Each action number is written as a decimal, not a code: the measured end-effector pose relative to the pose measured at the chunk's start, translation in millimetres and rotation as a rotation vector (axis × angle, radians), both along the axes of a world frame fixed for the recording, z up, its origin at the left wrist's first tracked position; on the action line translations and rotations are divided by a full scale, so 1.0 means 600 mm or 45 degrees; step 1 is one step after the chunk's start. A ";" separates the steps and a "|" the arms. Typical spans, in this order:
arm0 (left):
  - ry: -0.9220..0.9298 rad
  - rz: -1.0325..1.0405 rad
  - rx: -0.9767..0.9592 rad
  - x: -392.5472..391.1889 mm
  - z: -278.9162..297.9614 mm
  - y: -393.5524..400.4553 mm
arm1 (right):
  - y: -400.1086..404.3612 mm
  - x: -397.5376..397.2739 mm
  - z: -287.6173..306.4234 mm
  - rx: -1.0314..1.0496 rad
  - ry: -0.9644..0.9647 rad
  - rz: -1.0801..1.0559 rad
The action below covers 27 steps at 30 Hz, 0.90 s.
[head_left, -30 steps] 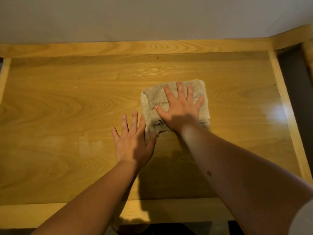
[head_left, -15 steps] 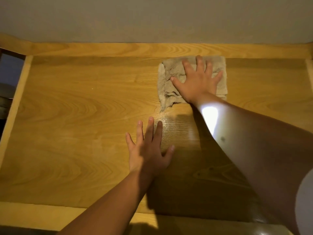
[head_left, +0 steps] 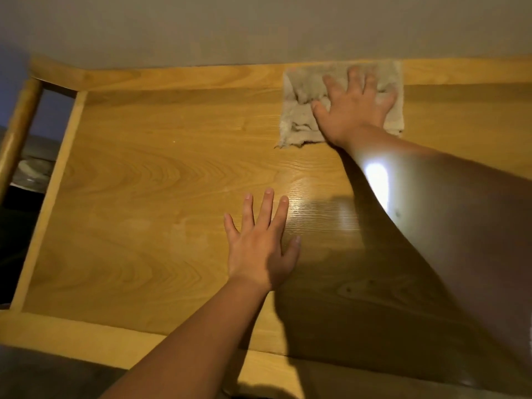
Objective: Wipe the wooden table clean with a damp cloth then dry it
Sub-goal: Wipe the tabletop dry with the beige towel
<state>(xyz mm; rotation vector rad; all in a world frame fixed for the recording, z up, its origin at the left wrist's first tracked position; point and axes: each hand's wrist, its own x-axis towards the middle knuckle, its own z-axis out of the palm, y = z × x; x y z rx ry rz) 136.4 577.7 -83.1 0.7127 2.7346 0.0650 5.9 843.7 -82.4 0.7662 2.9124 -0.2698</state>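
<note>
A beige cloth [head_left: 299,116] lies flat at the far side of the wooden table [head_left: 149,197], its top edge lapping onto the raised back rim. My right hand [head_left: 354,108] presses on the cloth with fingers spread and straight, palm down. My left hand [head_left: 262,246] rests flat on the bare tabletop nearer to me, fingers straight, holding nothing. A shiny patch of the wood shows just right of my left hand.
A grey wall [head_left: 230,30] rises directly behind the table's back rim [head_left: 184,77]. A raised wooden border runs along the left edge [head_left: 54,180] and the near edge. A wooden rail [head_left: 20,131] stands at the far left, with dark floor beyond it.
My right hand has pushed the cloth away from me, from mid-table to the back rim. My left hand has stayed flat on the tabletop.
</note>
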 end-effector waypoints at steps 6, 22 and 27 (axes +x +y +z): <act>0.004 -0.002 0.000 0.002 0.001 -0.001 | -0.069 0.184 -0.005 -0.030 -0.038 0.026; 0.069 0.028 0.092 0.009 0.004 -0.001 | -0.280 0.659 0.016 -0.083 -0.091 0.146; 0.071 0.027 0.098 0.009 0.000 -0.003 | -0.253 0.663 0.021 -0.068 -0.136 0.165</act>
